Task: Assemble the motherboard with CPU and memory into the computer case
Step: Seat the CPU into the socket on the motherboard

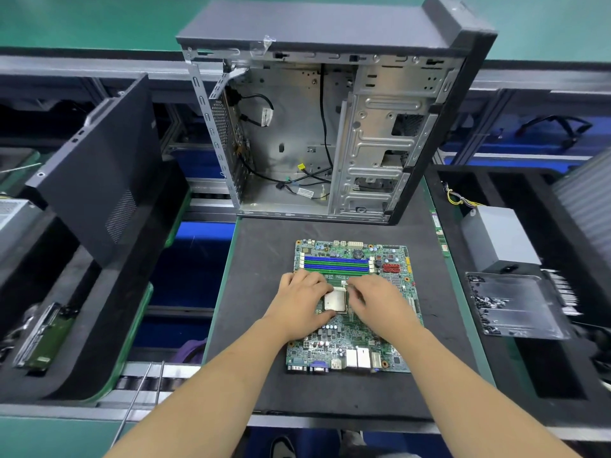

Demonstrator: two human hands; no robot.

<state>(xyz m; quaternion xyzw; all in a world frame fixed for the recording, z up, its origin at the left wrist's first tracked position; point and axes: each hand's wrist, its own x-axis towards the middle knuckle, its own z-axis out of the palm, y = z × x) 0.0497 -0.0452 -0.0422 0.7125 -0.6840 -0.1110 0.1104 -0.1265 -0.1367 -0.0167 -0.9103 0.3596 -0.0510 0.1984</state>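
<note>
Head view: CPU (334, 300) sits between left hand (302, 300) and right hand (380, 305), both grips pinching its edges.

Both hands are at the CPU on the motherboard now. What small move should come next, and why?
Probably seat the CPU flat and close its socket, still on the mat. The left hand and right hand frame the chip, the motherboard lies outside the open computer case, and its memory slots look empty. Whether the chip is fully seated cannot be told.

Socket edges (347, 312) under hands (334, 300)
</note>
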